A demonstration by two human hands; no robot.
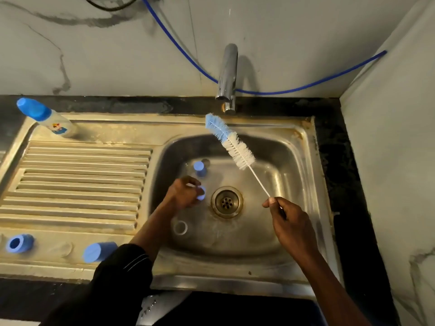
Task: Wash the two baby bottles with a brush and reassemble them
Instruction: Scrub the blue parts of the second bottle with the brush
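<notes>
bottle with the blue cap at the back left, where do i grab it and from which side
Grip the bottle round its pale body, below the blue cap, coming in from the basin side. It seems to stand on its base, the round wall is bare there and nothing stands beside it.

No legible text, number or brand mark in view.

Only print seen: a small coloured patch of red, yellow and blue on the side of the capped baby bottle [55, 122], which stands on the back ledge of the sink [117, 128] at far left. The patch looks like a picture label, but it is too small and blurred to make out any lettering or brand.
</notes>
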